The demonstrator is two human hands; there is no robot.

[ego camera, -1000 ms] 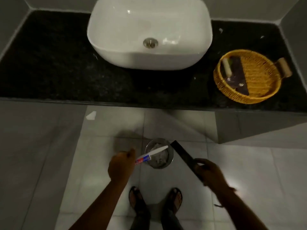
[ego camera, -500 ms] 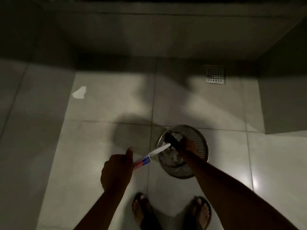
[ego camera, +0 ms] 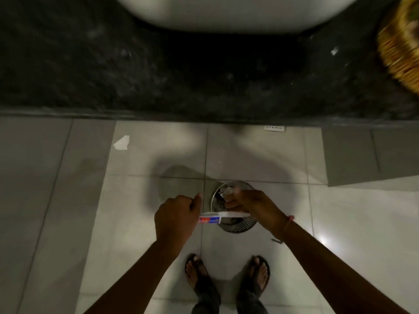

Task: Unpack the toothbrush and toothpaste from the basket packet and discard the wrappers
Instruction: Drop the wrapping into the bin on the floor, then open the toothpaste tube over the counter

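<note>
While the left hand [ego camera: 175, 219] was closed in a fist-like grip around the printed end of the toothpaste tube [ego camera: 221, 217], the tube was held level over the near rim of the metal mesh waste bin [ego camera: 238, 226] on the floor. The right hand [ego camera: 248, 205] was curled at the tube's far, white end; whether that grip was pinching the tube or merely touching it could not be told. The small tube was judged light, soft-walled and somewhat slick, so it was best taken by its stiffer ends rather than squeezed mid-body. Crumpled white wrapping [ego camera: 226, 191] was seen inside the bin. Farther out, a paper scrap [ego camera: 122, 143] lay on the tiles, well apart. Above, the dark table [ego camera: 158, 75] carried the white basin [ego camera: 226, 14] and the woven basket [ego camera: 401, 48] at the right edge. Nothing was seen standing in the way.
</note>
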